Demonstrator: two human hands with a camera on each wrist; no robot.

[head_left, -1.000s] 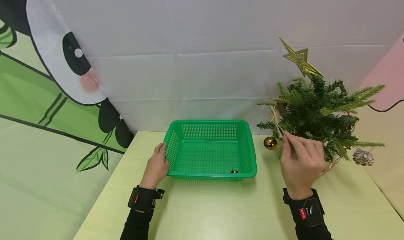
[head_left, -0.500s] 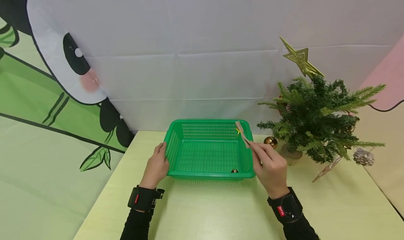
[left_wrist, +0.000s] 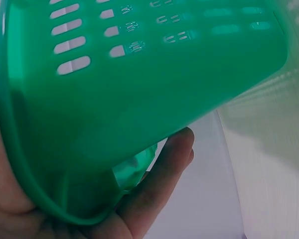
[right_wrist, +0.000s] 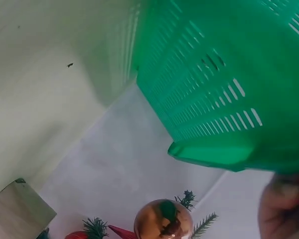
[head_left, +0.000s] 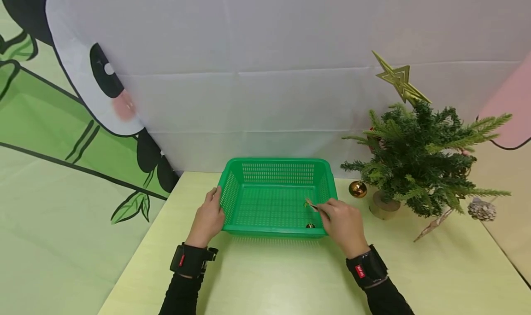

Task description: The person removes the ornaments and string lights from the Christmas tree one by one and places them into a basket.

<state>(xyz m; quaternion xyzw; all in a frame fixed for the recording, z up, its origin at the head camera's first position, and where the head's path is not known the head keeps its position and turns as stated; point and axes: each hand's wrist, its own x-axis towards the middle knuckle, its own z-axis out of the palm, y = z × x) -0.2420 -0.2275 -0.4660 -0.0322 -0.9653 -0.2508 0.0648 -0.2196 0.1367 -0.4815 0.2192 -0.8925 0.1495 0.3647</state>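
Observation:
My left hand (head_left: 206,217) grips the left rim of a green plastic basket (head_left: 274,232). The left wrist view shows fingers (left_wrist: 157,189) reaching under the corner of its rim. My right hand (head_left: 343,225), at the basket's right side, pinches a thin tan ornament (head_left: 310,205) with a yellow tie. That ornament hangs inside the basket, its near end hidden by the fingers. Below it, in the front right corner, lies a small shiny gold bauble (head_left: 310,225). In the right wrist view the right fingertips (right_wrist: 284,196) show only at the lower right, beside the basket's rim.
A small Christmas tree (head_left: 427,163) on a wooden base (head_left: 385,207) stands right of the basket. It bears a gold star (head_left: 400,80), a gold bauble (head_left: 357,189), a pine cone (head_left: 482,210) and a tan ornament (head_left: 432,226). A printed cloth (head_left: 282,101) hangs behind the table.
My right hand has moved left from the tree with the tan ornament and lowered it into the basket. My left hand has kept its hold on the basket's rim.

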